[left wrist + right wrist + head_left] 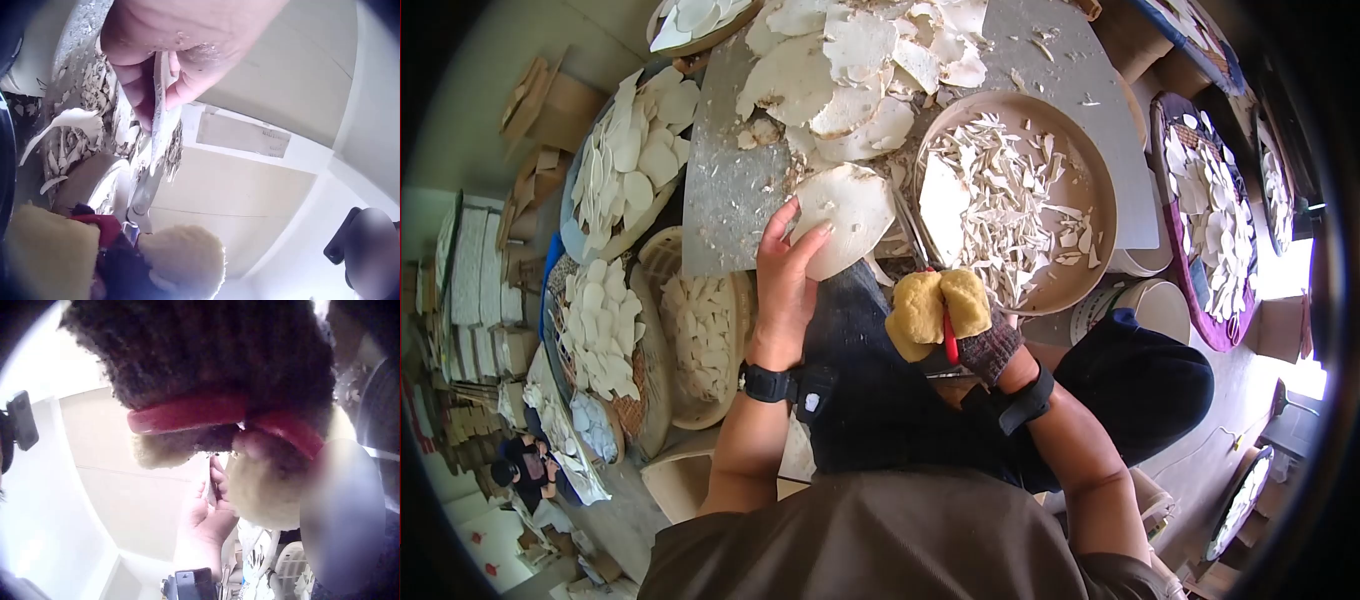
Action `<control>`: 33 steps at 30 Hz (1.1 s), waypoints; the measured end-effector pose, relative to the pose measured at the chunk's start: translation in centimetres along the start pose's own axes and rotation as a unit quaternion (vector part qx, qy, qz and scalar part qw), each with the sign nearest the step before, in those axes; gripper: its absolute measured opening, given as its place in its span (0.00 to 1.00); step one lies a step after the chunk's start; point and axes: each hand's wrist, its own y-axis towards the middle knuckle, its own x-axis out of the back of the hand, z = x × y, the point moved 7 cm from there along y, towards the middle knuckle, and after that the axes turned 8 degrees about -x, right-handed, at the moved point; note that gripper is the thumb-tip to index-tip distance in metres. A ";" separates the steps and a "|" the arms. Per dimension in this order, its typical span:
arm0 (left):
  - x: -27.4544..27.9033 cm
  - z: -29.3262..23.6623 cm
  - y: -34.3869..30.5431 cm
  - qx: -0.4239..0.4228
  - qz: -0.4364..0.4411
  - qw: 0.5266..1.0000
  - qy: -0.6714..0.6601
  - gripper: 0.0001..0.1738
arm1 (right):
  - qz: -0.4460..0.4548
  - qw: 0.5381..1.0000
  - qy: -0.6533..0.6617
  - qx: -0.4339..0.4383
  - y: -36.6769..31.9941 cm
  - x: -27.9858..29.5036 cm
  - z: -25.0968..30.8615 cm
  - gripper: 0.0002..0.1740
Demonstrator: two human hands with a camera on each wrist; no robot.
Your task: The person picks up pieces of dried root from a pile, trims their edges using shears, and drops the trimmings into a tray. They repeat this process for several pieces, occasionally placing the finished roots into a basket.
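My bare left hand (785, 275) pinches a flat, off-white slice (850, 215) between thumb and fingers, over the near edge of the metal table. In the left wrist view the slice (161, 106) appears edge-on. My right hand (992, 350), in a dark knitted glove, grips red-handled scissors (950, 338). Yellow spongy padding (920, 308) wraps its fingers. The blades point away from me, just right of the slice. Beside them stands a round tan tray (1106, 195) holding many narrow white trimmings (1000, 190) and a larger pale piece (944, 205).
A pile of rough-edged white sheets (800, 75) covers the back of the metal table (718, 190). Baskets of rounded slices (635, 160) stand at the left, beside an oval basket (740, 300) of smaller pieces. A white bucket (1155, 310) and a purple-edged tray (1235, 325) stand right.
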 end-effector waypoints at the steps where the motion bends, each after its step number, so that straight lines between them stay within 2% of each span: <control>1: -0.1 -0.1 0.0 0.006 0.005 1.000 0.012 0.29 | 0.014 0.990 0.135 -0.021 -0.1 0.1 -0.7 0.17; 2: -0.1 0.1 -0.1 0.022 0.012 1.000 0.011 0.29 | 0.046 0.919 0.385 -0.065 0.0 0.0 -1.8 0.17; 3: -0.2 0.2 -0.1 0.038 0.019 0.999 0.011 0.29 | 0.073 0.784 0.608 -0.104 0.0 -0.3 -2.7 0.17; 7: 0.0 0.7 0.0 0.077 0.040 0.996 -0.001 0.29 | 0.047 0.863 0.495 -0.093 -0.6 0.2 -3.1 0.17; 8: 0.0 0.7 0.1 0.065 0.038 0.997 -0.012 0.28 | 0.019 0.946 0.308 -0.103 -0.8 0.2 -2.1 0.17; 9: 0.1 0.8 0.1 0.053 0.035 0.998 -0.023 0.28 | -0.009 0.988 0.107 -0.109 -0.9 0.0 -0.3 0.17; 10: 0.2 0.8 0.2 0.040 0.031 0.998 -0.034 0.27 | -0.036 0.988 -0.098 -0.111 -1.0 0.0 0.7 0.17; 12: 0.7 1.1 0.3 0.041 0.025 0.999 -0.023 0.26 | -0.063 0.989 -0.005 -0.132 -1.2 0.0 0.3 0.17; 14: 1.1 1.1 0.4 0.045 0.026 0.999 -0.012 0.24 | -0.071 0.988 0.024 -0.137 -1.4 -0.1 0.1 0.17; 18: 0.4 0.4 0.6 0.083 0.066 0.994 0.020 0.23 | -0.070 0.990 -0.051 -0.108 -0.7 0.5 -1.0 0.16; 21: 0.6 0.7 0.6 0.107 0.085 0.990 0.030 0.22 | -0.072 0.982 -0.161 -0.059 -0.7 0.7 -1.1 0.16; 23: 0.9 0.9 0.9 0.113 0.093 0.989 0.032 0.22 | -0.077 0.979 -0.187 -0.039 -0.8 0.3 -0.3 0.17; 25: 1.0 1.1 1.0 0.121 0.102 0.987 0.034 0.24 | -0.088 0.984 -0.149 -0.044 -1.1 -0.4 0.8 0.17; 28: -0.1 -0.2 0.2 0.073 0.062 0.995 -0.007 0.30 | -0.101 0.950 -0.294 -0.024 -1.2 -0.8 2.2 0.16; 30: 0.1 -0.3 -0.9 0.060 0.032 0.997 0.034 0.32 | -0.118 0.963 -0.239 -0.032 -0.9 -0.2 0.8 0.17; 31: 0.2 -0.3 -1.5 0.053 0.018 0.997 0.054 0.33 | -0.119 0.956 -0.269 -0.017 -1.0 -0.1 0.6 0.17; 32: -0.6 -0.4 -2.2 0.042 0.024 0.996 0.074 0.32 | -0.121 0.947 -0.298 -0.002 -1.0 -0.2 0.9 0.17; 33: -0.6 -0.4 -2.2 0.039 0.034 0.994 0.093 0.32 | -0.113 0.916 -0.384 0.032 -1.1 -0.6 1.7 0.16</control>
